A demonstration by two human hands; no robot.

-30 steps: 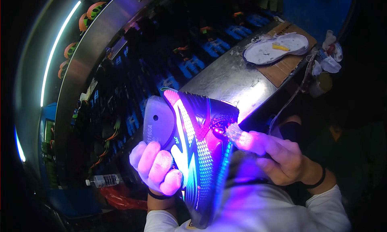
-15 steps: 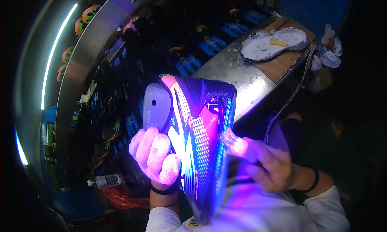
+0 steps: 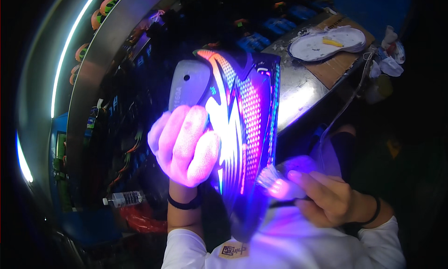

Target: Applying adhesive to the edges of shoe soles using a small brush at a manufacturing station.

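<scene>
My left hand, in a pale glove lit pink, is closed around a dark shoe upper with bright patterned sides. The upper is stretched over a grey shoe last, whose holed end shows at the upper left. Toe down, the shoe is held tilted in front of my body. My right hand pinches a small brush, its bristles at the shoe's right edge near the toe. Whether they touch the shoe I cannot tell. Purple-blue light glares over the shoe and the gloved fingers.
A metal bench at the upper right bears cardboard and a white shoe sole with a yellow piece in it. A cable hangs beside it. At the lower left lie a plastic bottle and red plastic.
My left hand has raised the shoe, turning it slightly more upright. The brush in my right hand has shifted down along the shoe's edge toward the toe.
</scene>
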